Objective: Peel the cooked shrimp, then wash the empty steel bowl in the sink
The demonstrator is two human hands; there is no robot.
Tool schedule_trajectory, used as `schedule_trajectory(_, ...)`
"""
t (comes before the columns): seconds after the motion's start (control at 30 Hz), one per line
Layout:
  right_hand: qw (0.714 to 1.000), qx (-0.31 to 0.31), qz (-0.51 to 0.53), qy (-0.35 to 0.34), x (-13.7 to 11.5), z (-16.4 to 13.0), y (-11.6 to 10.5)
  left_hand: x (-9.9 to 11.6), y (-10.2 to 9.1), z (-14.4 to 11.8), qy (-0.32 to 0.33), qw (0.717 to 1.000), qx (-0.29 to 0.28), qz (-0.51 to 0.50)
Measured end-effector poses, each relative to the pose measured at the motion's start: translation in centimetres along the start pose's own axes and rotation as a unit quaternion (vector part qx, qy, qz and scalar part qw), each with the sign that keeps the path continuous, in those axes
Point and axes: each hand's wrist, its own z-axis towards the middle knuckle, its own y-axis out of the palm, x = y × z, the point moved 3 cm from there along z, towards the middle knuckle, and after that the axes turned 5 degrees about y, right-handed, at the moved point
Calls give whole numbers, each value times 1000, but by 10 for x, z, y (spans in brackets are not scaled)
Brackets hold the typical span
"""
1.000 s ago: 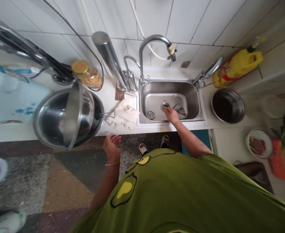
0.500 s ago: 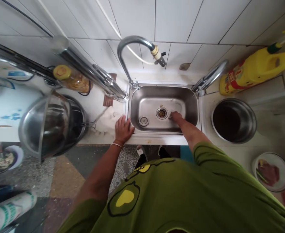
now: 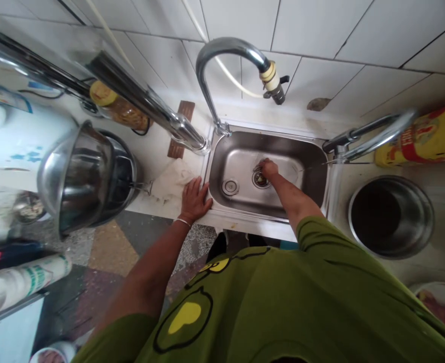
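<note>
My right hand (image 3: 268, 169) is down inside the stainless steel sink (image 3: 241, 151), its fingers closed at the floor of the basin just behind the drain (image 3: 261, 179). Something small and greyish shows at the fingertips, too unclear to name. Bits of food waste lie in the drain. A round metal drain cover (image 3: 230, 187) rests in the basin's near left corner. My left hand (image 3: 195, 199) lies flat on the counter at the sink's left edge, fingers spread, beside a pale cloth (image 3: 171, 179).
A curved faucet (image 3: 233, 46) arches over the sink, with a second tap (image 3: 362, 136) at the right. Metal bowls (image 3: 80, 176) and a lidded jar (image 3: 120, 106) stand left. A deep steel pot (image 3: 391, 217) and a yellow jug (image 3: 423, 133) are on the right.
My right hand has moved from the right of the drain to behind it. My left hand stays on the counter edge. The view has shifted and tilted.
</note>
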Motion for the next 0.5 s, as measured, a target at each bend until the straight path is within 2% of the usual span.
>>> schedule_trajectory(0.07,997,-41,-31,-55,-7,-19,3,1,0,0,2,1000,1,5)
schedule_trajectory(0.13,997,-44,-25,-66,-2,-42,-2,2,0,0,5,1000,-3,13)
schedule_trajectory(0.23,990,-82,23,-114,7,-79,-9,4,0,1,7,1000,-14,16)
schedule_trajectory(0.3,977,-119,71,-159,2,-100,-6,5,0,2,7,1000,-19,11)
schedule_trajectory(0.37,972,-106,118,-175,-10,-113,-3,6,0,2,5,1000,-23,5)
schedule_trajectory(0.43,972,-75,154,-162,-25,-118,2,5,1,2,4,1000,-27,6)
schedule_trajectory(0.5,972,-75,171,-140,-39,-117,5,5,2,1,4,999,-30,10)
